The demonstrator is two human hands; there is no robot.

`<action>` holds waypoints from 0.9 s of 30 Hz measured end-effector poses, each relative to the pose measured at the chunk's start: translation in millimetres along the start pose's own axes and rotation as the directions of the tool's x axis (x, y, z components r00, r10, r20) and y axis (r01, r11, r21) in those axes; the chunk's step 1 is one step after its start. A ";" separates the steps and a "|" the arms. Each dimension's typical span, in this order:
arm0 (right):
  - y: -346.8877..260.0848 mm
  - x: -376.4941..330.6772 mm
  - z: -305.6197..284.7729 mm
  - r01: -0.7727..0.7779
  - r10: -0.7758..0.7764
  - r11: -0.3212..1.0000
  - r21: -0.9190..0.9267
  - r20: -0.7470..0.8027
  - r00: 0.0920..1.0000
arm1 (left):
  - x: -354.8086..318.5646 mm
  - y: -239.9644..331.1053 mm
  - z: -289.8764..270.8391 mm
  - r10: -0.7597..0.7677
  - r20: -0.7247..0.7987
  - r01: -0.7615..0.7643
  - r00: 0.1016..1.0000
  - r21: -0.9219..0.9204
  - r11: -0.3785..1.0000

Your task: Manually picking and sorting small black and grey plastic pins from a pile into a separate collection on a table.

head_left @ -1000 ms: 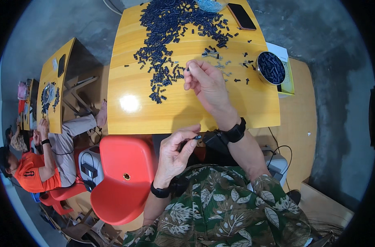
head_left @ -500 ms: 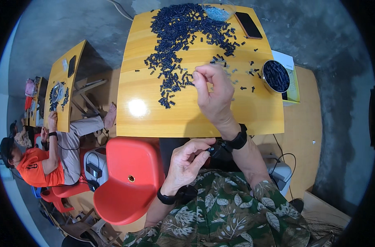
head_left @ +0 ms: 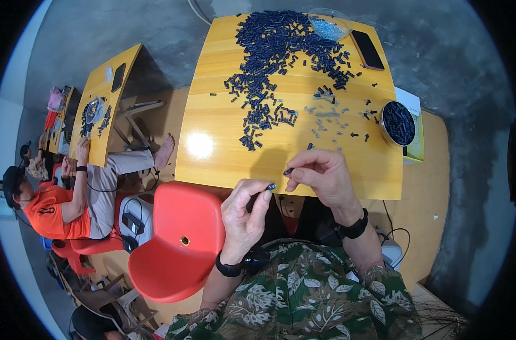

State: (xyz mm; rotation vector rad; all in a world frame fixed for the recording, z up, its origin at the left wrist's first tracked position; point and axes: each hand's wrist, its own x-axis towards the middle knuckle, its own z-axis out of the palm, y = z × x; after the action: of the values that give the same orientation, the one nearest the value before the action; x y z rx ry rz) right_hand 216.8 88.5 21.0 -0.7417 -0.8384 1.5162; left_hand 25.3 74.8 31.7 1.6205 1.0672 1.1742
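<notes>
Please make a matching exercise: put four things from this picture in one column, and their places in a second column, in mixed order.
Things:
1. small dark cylindrical piece
2. round metal bowl of dark pieces
3. flat black phone
4. red plastic chair

Places:
A. far right corner of the yellow wooden table
B. left of the person, under the table's near edge
C. in the left hand's fingertips
D. right edge of the table

Pairs: 1-C, 2-D, 3-A, 4-B

Two hands, the left hand (head_left: pixel 244 212) and right hand (head_left: pixel 321 177), each pinch one small dark piece (head_left: pixel 271 186). One round tin (head_left: pixel 398 123), one phone (head_left: pixel 367 50), one red chair (head_left: pixel 176 243), one clear bowl (head_left: pixel 328 25).
</notes>
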 end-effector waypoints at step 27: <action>-3.1 -1.7 14.7 0.217 -0.186 0.922 -0.321 0.124 0.975 | 6.7 6.4 -5.8 0.139 -0.064 -0.120 0.988 0.244 0.962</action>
State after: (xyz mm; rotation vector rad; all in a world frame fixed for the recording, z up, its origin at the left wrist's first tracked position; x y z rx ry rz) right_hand 206.3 85.5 31.6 -0.8067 -1.2236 1.2443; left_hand 22.0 80.3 40.6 1.8673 1.2081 1.2435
